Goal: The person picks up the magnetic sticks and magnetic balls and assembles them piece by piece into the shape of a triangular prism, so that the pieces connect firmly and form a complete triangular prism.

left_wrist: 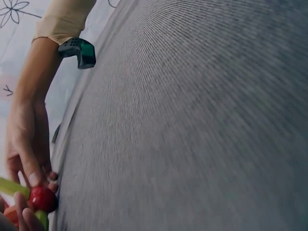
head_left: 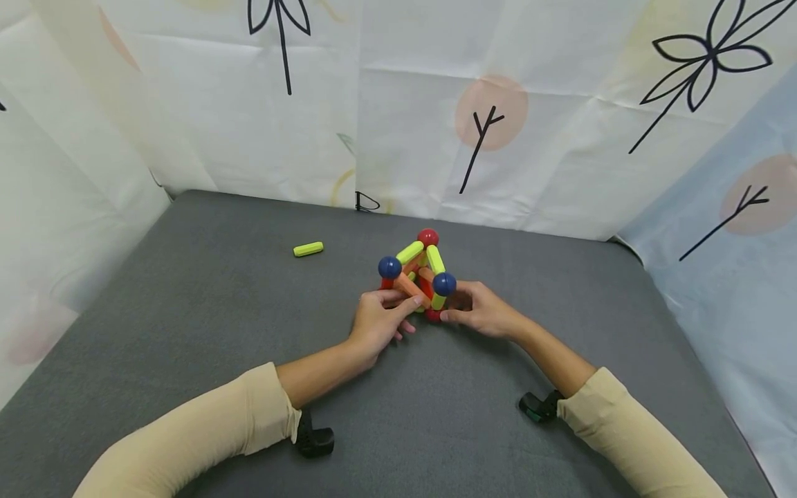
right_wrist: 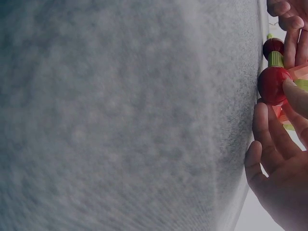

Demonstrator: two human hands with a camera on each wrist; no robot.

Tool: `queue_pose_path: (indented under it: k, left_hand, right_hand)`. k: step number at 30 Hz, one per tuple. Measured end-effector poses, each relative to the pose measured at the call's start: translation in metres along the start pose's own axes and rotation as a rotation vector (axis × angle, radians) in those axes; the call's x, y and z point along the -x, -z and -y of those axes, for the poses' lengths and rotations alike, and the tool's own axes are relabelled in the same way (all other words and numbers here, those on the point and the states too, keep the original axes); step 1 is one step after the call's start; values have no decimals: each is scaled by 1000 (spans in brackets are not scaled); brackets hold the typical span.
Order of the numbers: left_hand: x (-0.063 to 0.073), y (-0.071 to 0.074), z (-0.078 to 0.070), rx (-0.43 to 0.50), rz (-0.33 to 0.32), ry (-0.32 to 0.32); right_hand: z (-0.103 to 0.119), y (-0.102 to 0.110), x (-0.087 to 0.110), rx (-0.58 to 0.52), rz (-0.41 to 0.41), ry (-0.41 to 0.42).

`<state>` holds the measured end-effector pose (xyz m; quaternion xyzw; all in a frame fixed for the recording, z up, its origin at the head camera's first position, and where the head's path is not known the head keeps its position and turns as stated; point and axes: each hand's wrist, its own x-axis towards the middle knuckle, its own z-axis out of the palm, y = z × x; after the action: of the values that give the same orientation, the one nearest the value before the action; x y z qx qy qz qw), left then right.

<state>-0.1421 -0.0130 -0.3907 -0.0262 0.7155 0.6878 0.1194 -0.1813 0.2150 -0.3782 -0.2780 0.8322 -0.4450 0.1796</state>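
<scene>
A small frame built of coloured sticks and balls stands on the grey table top, with a red ball (head_left: 427, 238) at its top back and blue balls (head_left: 389, 267) at its upper corners. My left hand (head_left: 376, 319) pinches an orange stick (head_left: 411, 288) that slants across the front, thumb on its lower end. At the lower right corner, my right hand (head_left: 484, 311) grips a red ball (right_wrist: 273, 85) between thumb and fingers. A short green stick (right_wrist: 275, 59) joins that ball to a second red ball (right_wrist: 273, 46). The left fingers partly hide the frame's base.
A loose yellow-green stick (head_left: 308, 249) lies on the grey table top (head_left: 249, 304), left of the frame. Patterned cloth (head_left: 411, 138) hangs behind and at both sides. Black wrist cameras (head_left: 314, 441) hang below both cuffs.
</scene>
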Motion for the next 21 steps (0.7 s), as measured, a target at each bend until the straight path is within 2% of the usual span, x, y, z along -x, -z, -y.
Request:
queue_pose_path:
  k: [2, 3, 5, 8, 10, 12, 14, 17, 21]
  left_hand:
    - [0, 11, -2, -60, 68, 3]
    - [0, 19, -4, -115, 126, 8]
    - [-4, 38, -9, -267, 287, 7]
    - [-17, 73, -20, -477, 538, -86]
    - [-26, 96, -28, -545, 620, -164]
    - [-36, 116, -35, -551, 609, -223]
    - [-45, 133, -38, -544, 532, -264]
    - [-55, 152, -37, -566, 362, -338]
    - [-65, 168, -30, -610, 131, -411]
  right_hand:
    - [1, 0, 0, 3, 2, 8]
    - [1, 0, 0, 5, 2, 10]
    - [1, 0, 0, 8, 1, 12]
    - [2, 2, 1, 19, -8, 19]
    - [2, 3, 1, 28, -11, 16]
    - [1, 3, 1, 34, -10, 14]
    - [1, 3, 1, 33, -4, 6]
    - [0, 2, 1, 25, 3, 6]
    - [0, 2, 2, 16, 5, 10]
